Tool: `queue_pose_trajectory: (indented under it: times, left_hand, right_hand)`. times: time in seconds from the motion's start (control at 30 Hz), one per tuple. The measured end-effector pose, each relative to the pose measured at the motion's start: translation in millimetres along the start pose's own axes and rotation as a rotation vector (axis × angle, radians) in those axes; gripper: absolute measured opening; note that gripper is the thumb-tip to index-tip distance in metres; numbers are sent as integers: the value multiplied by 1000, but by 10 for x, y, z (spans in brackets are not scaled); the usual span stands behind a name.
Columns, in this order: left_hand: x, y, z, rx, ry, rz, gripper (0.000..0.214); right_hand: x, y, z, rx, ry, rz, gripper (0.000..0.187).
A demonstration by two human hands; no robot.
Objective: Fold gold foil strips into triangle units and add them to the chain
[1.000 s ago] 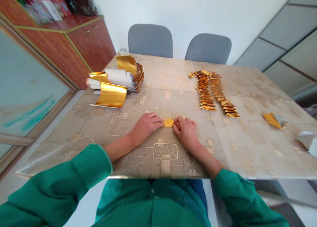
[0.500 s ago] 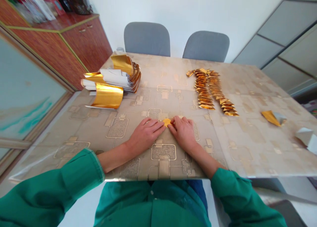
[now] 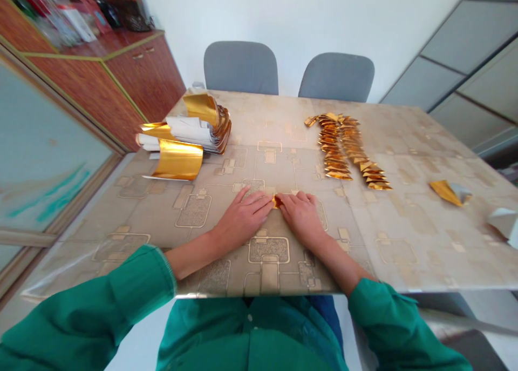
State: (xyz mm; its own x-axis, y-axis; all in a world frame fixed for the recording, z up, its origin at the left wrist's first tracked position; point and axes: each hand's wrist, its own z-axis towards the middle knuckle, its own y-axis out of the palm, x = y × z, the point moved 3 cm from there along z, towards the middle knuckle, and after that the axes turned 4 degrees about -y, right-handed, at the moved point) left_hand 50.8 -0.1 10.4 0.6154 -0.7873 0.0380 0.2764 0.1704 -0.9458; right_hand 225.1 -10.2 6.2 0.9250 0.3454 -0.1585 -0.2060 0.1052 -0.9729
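Observation:
A small piece of gold foil paper (image 3: 275,201) lies on the patterned tablecloth between my hands, mostly covered by fingers. From the left, my left hand (image 3: 245,213) holds its edge down with the fingertips, the index finger lifted off to the side. Curled fingers of my right hand (image 3: 301,215) grip the right edge, where a darker raised fold shows. Both wrists rest low over the table near its front edge.
At left stands a stack of gold and white paper sheets (image 3: 178,159). Two rows of folded gold pieces (image 3: 335,149) lie behind my right hand. A loose gold piece (image 3: 447,191) and a white paper (image 3: 504,224) sit far right. Grey chairs (image 3: 240,67) back the table.
The gold paper shows less between my hands and its right side is now raised in a fold. My right fingers have curled over it; my left index finger has lifted.

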Motion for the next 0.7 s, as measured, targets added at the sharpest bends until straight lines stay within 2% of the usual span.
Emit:
queue_pose_trajectory:
  times: [0.2,0.4,0.5,0.6,0.7]
  left_hand:
    - [6,26,67,-83,-18,13,34]
    - [-99,3,-10,-141,8,-7,41]
    - [-116,13,-28,-170,16,-16,43]
    - [-86,24,-34,-177,10,-29,40]
    - [-26,22,-36,-169,-3,-34,43]
  right_hand:
    - [-22,-37,-51,-6,-84,-103,27]
    - [15,-90,-83,-35,-106,-57,31]
    - [74,-94,-72,-46,-53,58,28]
    - [107,-82,-43,7,75,218,26]
    - [56,-50,5,80,169,191,26]
